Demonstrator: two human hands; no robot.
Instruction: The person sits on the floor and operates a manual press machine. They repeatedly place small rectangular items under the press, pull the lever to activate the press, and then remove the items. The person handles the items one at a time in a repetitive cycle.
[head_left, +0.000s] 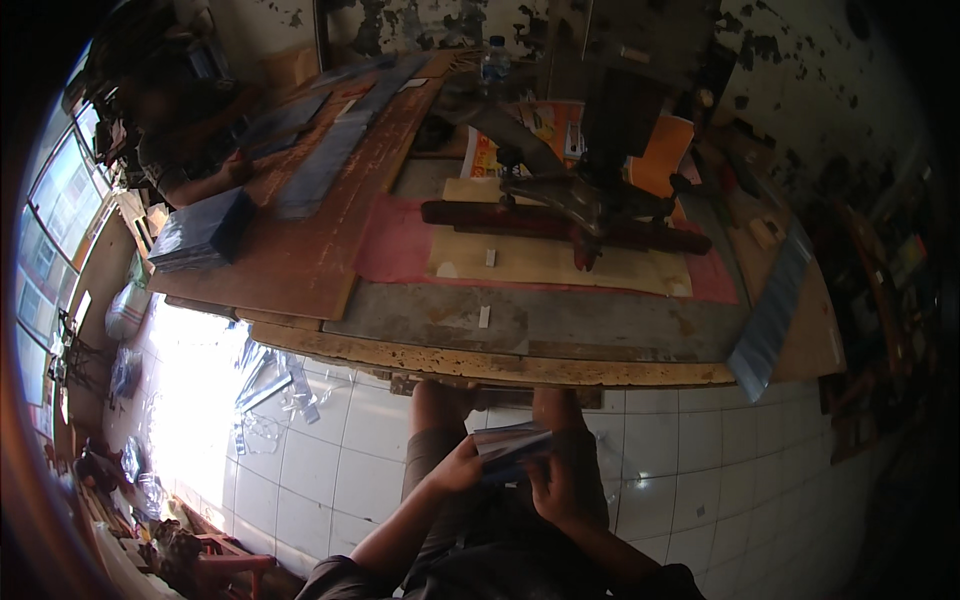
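Over my lap I hold a small stack of glossy, dark blue plastic sheets (512,442). At its left edge, my left hand (459,468) is closed on it. My right hand (552,488) grips the lower right side, with its fingers partly hidden behind the sheets. Beyond my knees stands the work table, and on it a dark metal press (585,205) with a long reddish-brown bar (480,213). Beneath the bar lies a yellowish board (560,265) on a pink sheet (390,245).
A long bluish plastic strip (770,320) overhangs the table's front right edge. At left lie a wrapped dark stack (205,230) and more strips (325,165) near a co-worker's hand (235,168). A water bottle (495,62) stands behind. Plastic scraps (275,385) litter the tiled floor.
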